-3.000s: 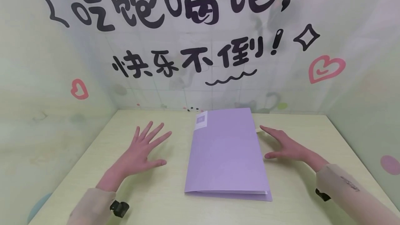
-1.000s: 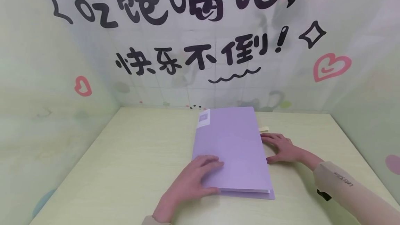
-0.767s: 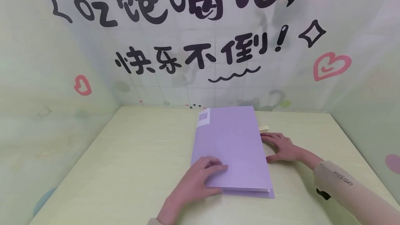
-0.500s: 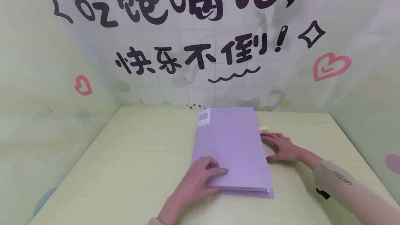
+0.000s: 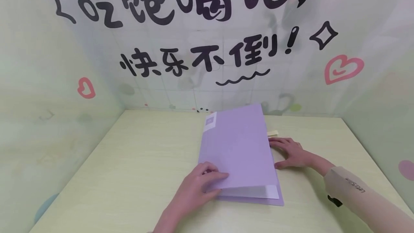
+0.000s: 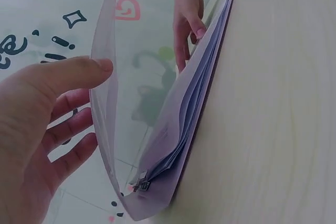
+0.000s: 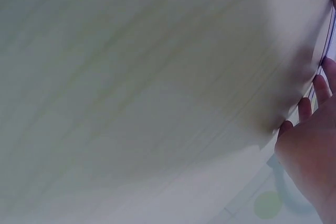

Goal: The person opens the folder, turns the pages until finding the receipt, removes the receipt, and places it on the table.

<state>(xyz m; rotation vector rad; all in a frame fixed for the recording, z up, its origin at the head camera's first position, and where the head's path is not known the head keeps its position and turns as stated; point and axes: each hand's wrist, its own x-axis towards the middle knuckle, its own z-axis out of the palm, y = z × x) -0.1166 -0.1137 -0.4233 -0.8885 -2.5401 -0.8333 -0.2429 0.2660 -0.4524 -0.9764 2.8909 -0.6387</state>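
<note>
A purple folder [image 5: 237, 146] lies on the table, its front cover raised a little along the right side. My left hand [image 5: 195, 188] is at the folder's lower left and pinches the cover's near edge, thumb beneath and index finger on top. In the left wrist view the cover [image 6: 105, 108] stands away from white sheets [image 6: 191, 98] and a metal clip [image 6: 142, 182] near the spine. My right hand [image 5: 291, 152] rests at the folder's right edge, fingertips and thumb touching it with the fingers loosely bent. Part of those fingertips is hidden by the cover.
A pale yellow tab [image 5: 272, 133] sticks out from the folder's right side. The light wooden table [image 5: 145, 154] meets printed wall sheets [image 5: 161, 92] at the back and sides. A black wrist camera [image 5: 334, 200] hangs under the right sleeve [image 5: 359, 190].
My left hand came from the left to the folder's near edge and has now lifted the front cover, widening the gap. The right hand moved slightly in against the right edge and stays there.
</note>
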